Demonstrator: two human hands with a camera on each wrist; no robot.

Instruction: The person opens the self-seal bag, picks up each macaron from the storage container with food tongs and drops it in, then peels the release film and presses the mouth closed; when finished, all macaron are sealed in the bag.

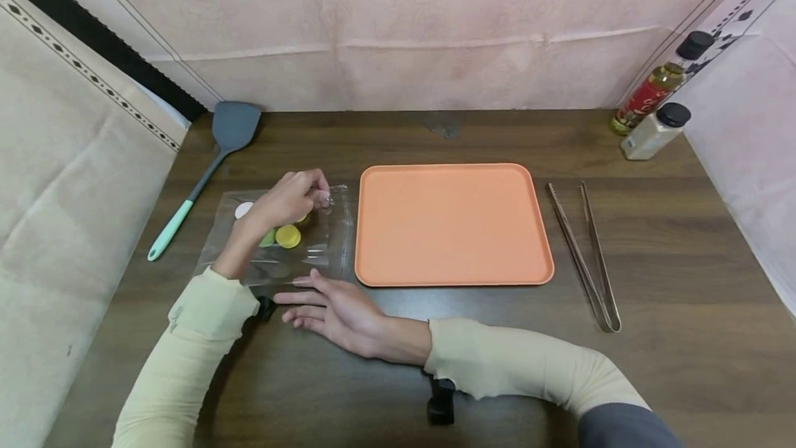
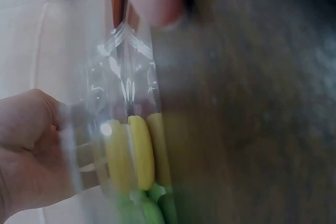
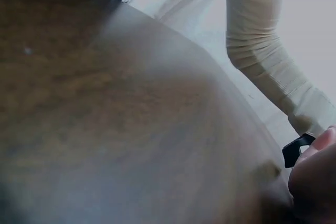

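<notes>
A clear plastic bag (image 1: 338,240) lies left of the tray, with yellow discs (image 1: 288,236), a green one (image 1: 268,238) and a white one (image 1: 244,210) in it. My left hand (image 1: 282,202) reaches over the bag and pinches its upper right edge between thumb and fingers. At the bag's lower edge my right hand (image 1: 342,314) has its fingers extended, holding nothing; whether it touches the film is unclear. In the left wrist view yellow pieces (image 2: 140,153) and green pieces (image 2: 152,211) show through the plastic, and my right hand (image 2: 34,156) is beyond it.
An orange tray (image 1: 454,225) lies in the middle of the wooden table. Metal tongs (image 1: 591,261) rest to its right. A spatula (image 1: 205,178) lies at the left. At the back right stand an oil bottle (image 1: 649,95) and a black-capped jar (image 1: 654,133).
</notes>
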